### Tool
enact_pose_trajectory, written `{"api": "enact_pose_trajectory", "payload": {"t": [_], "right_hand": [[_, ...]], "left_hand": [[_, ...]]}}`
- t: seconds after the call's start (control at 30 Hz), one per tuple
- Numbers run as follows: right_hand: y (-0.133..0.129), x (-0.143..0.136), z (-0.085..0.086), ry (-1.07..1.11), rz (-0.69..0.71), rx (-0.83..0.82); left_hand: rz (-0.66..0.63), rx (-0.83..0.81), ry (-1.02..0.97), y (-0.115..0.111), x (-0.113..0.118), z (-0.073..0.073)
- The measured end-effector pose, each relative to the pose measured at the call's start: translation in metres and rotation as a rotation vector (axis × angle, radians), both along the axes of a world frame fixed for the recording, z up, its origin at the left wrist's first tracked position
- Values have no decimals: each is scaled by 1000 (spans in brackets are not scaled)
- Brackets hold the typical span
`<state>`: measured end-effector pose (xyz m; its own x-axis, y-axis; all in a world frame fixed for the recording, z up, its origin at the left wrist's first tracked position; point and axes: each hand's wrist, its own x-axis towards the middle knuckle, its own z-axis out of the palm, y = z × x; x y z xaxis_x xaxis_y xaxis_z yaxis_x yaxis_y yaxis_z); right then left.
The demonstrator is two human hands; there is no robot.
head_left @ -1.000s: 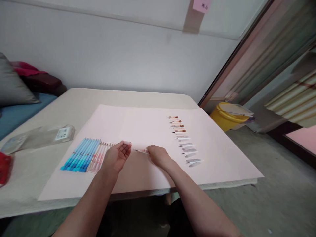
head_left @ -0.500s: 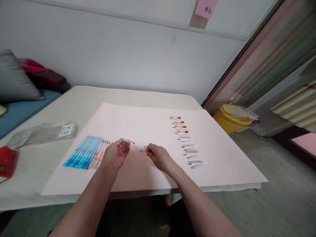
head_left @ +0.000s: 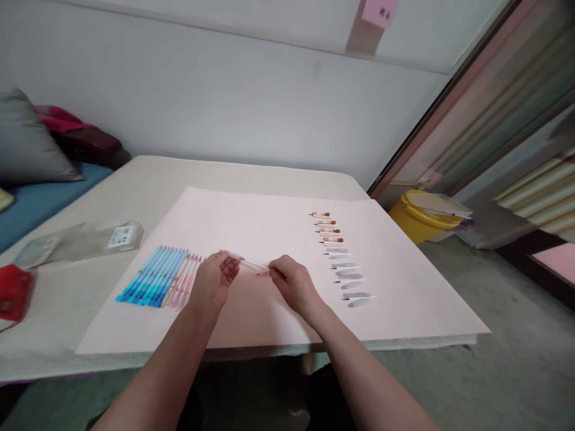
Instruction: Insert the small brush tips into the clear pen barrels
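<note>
- A thin pen refill (head_left: 252, 264) is held between both hands, just above the pink paper sheet (head_left: 269, 221), near the sheet's front middle.
- The left hand (head_left: 216, 280) is seen palm up, its fingertips closed on the refill's left end, where a pale tube seems to meet it; the joint is too small to be made out.
- The right hand (head_left: 294, 284) is closed in a pinch on the refill's right end, where a small red mark is visible.
- A row of blue pen barrels (head_left: 153, 277) is laid side by side on the sheet, left of the left hand; a few pink barrels (head_left: 184, 281) lie against the row's right edge, just beside that hand.
- A column of small pen parts (head_left: 339, 257) is set out on the sheet, right of the right hand and apart from it: brown-tipped pieces at the far end, grey ones nearer.
- A clear plastic packet (head_left: 81, 239) lies on the beige table (head_left: 135, 185), off the sheet's left edge.
- A red object (head_left: 11, 293) is cut off at the left border.
- A yellow bucket (head_left: 415, 218) stands on the floor beyond the table's right corner.
- A grey cushion (head_left: 27, 143) rests at the far left.
- Nothing lies on the sheet between the two hands and the front edge.
</note>
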<state>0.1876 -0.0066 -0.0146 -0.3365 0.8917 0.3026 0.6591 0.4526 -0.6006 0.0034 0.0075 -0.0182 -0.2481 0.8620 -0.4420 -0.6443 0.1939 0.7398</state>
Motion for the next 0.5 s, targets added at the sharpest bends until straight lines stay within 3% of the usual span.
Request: {"api": "enact_pose_trajectory", "payload": {"t": [0.2,0.37,0.5], "right_hand": [[-6,-6,-3,44,10,58],[-8,-14,-11,20,-16,32],[-7,-16,-14,26,-40,32]], "left_hand": [[-29,14,-1,-2,2,-2],[-178,10,-21,-12,23,-1],[-165,-31,-19,-19,38,-3]]}}
